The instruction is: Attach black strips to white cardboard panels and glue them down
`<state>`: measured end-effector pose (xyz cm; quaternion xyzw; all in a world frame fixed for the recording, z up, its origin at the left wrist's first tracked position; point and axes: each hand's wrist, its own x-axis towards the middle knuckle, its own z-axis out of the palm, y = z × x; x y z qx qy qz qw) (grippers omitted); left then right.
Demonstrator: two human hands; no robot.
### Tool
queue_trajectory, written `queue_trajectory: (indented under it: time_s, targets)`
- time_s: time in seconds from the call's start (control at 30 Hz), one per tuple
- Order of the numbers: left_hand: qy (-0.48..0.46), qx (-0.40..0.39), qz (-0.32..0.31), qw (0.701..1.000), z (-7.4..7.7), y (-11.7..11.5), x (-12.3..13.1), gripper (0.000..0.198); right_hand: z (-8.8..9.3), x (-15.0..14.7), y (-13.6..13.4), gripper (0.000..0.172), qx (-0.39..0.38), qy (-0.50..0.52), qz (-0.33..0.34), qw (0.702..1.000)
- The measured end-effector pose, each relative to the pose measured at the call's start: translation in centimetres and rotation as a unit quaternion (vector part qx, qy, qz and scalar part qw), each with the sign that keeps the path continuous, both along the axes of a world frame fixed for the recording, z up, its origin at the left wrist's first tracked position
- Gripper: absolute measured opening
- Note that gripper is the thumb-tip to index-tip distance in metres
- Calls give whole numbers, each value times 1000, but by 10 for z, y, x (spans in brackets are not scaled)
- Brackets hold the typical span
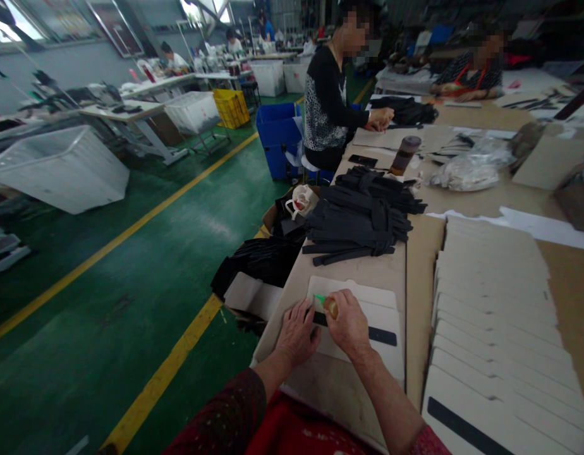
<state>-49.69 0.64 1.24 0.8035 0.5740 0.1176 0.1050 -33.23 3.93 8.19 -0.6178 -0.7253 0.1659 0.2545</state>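
Observation:
My right hand (347, 322) is wrapped round a small amber glue bottle (330, 308). Its green nozzle points left, close above a pale board (368, 292) on the table. A black strip (383, 335) lies across the board, partly covered by my right hand. My left hand (296, 333) lies flat with fingers stretched out, the fingertips at the strip's left end. Beyond the board, bundles of black fabric strips (353, 218) are piled on the table.
On the right, a long overlapping row of pale boards (495, 316) ends in one with a black strip. Boxes of dark strips (258, 262) stand left of the table. A co-worker (327, 95) sits ahead, near a bottle (406, 155) and a phone (363, 160).

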Motion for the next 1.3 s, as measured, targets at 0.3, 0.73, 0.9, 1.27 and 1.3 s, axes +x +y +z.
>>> queue_trajectory:
  time_s: [0.3,0.73,0.9,1.27,1.3]
  targets:
    - [-1,3,2,1000,-2,0,0,55,1,6,0,24,12,-12,-4,1000]
    - [7,10,0,1000,0,-1,0,53,2,11,-1,21,-7,-17,-1,1000]
    - [11,24,-2,1000,0,-1,0,49,2,21,-9,22,-15,-15,-20,1000]
    - [5,18,-5,1000,-2,-1,-2,54,11,2,2,19,-39,-19,6,999]
    - [4,16,-4,1000,-2,-1,-1,54,12,2,3,20,-39,-23,10,999]
